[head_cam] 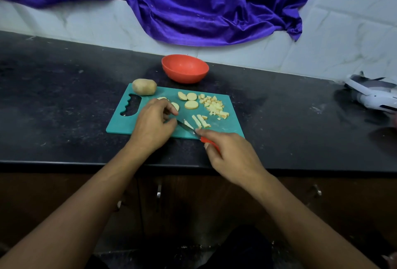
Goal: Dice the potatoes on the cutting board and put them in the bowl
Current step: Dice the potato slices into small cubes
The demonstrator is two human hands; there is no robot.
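A teal cutting board (225,127) lies on the dark counter. On it are a whole unpeeled potato (144,86) at the far left corner, three round slices (191,104), a pile of diced pieces (214,106) at the right and several cut strips (200,121) near the middle. My right hand (232,157) grips a red-handled knife (187,127) whose blade lies across the board's near part. My left hand (153,122) rests on the board with curled fingers, covering some slices; what it holds is hidden. The orange-red bowl (185,68) stands behind the board.
A blue-purple cloth (193,6) hangs down the white tiled wall behind the bowl. A white and grey device (373,94) lies on the counter at the far right. Cabinet doors with metal handles (159,191) sit below the counter edge.
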